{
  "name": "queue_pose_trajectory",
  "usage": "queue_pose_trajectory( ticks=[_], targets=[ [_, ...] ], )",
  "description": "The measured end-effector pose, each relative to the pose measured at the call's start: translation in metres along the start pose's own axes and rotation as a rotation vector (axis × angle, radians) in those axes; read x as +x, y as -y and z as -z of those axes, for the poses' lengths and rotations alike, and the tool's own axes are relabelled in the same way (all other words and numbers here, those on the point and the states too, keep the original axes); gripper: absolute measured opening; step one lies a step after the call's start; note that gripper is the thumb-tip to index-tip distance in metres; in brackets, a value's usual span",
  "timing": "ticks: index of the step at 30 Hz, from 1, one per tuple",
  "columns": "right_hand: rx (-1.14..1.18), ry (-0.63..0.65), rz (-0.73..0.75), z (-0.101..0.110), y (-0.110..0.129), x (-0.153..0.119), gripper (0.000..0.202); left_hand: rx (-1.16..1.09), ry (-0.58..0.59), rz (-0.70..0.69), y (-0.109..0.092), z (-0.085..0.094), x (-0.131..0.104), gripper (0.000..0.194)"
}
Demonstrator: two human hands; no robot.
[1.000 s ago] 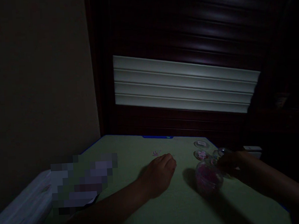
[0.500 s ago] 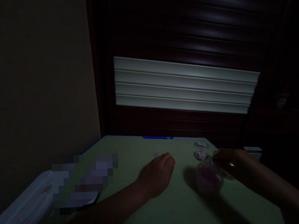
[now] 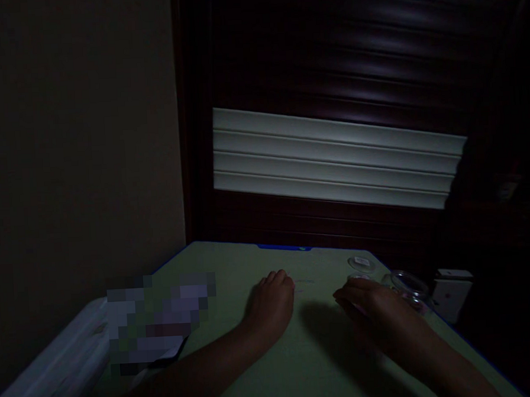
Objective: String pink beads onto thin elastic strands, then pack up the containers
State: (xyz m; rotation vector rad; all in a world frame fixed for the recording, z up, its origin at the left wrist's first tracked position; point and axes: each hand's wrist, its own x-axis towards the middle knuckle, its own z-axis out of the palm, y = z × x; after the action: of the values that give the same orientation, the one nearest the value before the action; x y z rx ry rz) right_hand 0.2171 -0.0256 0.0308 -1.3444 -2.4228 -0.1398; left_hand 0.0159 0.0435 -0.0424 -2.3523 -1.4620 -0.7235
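Note:
My left hand rests on the green tabletop with its fingers curled down; whatever lies under them is hidden. Faint thin marks or strands show on the surface just right of its fingertips. My right hand hovers over the right side, fingers pinched together, and I cannot make out what is between them. Beneath and behind it, a small round dish is mostly covered. Beyond that lies a clear round lid with a white label. Right of the hand stands a clear round container.
A pixelated flat item lies on the left, beside a long whitish plastic-looking object. Off the right edge stands a white box-like thing. A dark slatted panel rises behind the table. The room is very dim.
My right hand has moved left from the clear containers and now covers the pinkish tub. My left hand has shifted slightly left, hiding the small pink piece. The view has tilted a little.

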Motion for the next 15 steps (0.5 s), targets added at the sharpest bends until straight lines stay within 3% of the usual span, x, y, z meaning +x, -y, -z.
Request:
queue_pose_trajectory(
  ticks=[15],
  targets=[
    [-0.005,-0.009,0.0,0.003,0.0009,-0.0009,0.025,-0.056,0.082,0.028,0.0037,-0.0029,0.0018,0.023]
  ],
)
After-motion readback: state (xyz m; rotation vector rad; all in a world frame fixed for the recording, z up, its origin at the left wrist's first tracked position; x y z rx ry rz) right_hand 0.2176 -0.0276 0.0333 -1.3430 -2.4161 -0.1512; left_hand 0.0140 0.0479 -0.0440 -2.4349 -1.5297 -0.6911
